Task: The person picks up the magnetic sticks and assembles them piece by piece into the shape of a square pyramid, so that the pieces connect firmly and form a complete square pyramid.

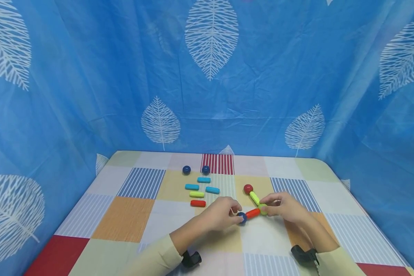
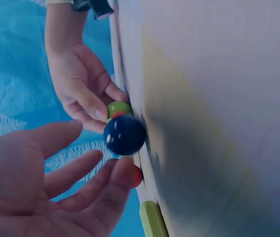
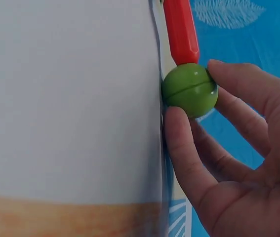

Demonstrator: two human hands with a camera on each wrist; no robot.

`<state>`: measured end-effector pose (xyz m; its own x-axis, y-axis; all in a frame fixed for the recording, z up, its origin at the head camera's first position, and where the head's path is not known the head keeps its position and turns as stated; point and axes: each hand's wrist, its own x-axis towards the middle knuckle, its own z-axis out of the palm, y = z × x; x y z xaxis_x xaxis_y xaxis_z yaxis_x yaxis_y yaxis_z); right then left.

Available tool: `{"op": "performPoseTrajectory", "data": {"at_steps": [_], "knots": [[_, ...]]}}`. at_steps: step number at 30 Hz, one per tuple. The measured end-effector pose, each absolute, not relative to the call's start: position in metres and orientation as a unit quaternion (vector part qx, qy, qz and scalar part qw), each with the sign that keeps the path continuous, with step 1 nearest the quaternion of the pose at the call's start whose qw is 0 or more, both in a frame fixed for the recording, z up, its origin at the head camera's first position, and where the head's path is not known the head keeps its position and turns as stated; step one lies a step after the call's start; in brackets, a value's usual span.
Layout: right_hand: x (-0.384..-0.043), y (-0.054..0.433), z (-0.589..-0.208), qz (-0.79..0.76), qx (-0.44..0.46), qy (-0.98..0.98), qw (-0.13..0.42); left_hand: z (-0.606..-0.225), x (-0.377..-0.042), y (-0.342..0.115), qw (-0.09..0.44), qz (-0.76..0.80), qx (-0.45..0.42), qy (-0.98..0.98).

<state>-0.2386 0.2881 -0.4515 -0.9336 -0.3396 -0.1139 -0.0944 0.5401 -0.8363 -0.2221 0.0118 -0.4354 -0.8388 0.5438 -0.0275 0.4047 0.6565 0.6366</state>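
Note:
A chain of toy balls and sticks lies on the patchwork cloth. It runs from a dark blue ball (image 1: 242, 218) through a red stick (image 1: 253, 213) to a green ball (image 1: 263, 209), then along a yellow-green stick (image 1: 254, 198) to a red ball (image 1: 248, 189). My right hand (image 1: 286, 207) pinches the green ball between thumb and fingers, as the right wrist view shows. At the dark blue ball is my left hand (image 1: 220, 212), its fingers spread loosely around the near side; in the left wrist view a gap shows between thumb and ball.
Left of the chain lie several loose sticks: blue ones (image 1: 212, 190), a yellow-green one (image 1: 196, 194) and a red one (image 1: 198, 203). Two dark blue balls (image 1: 186, 170) sit farther back. A blue leaf-patterned curtain (image 1: 255, 96) surrounds the table's back and sides.

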Motion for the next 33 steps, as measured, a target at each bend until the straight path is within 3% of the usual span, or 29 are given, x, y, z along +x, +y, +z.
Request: {"op": "performPoseTrajectory", "data": {"at_steps": [17,33], "knots": [[-0.206,0.269,-0.449,-0.477,-0.114,0.855,0.17,-0.443,-0.216,-0.001,0.122,0.31,0.251,0.909],[-0.201,0.268,-0.452,-0.494,-0.119,0.842,0.183,-0.443,-0.214,-0.007,0.152,0.345,0.236,0.896]]}}
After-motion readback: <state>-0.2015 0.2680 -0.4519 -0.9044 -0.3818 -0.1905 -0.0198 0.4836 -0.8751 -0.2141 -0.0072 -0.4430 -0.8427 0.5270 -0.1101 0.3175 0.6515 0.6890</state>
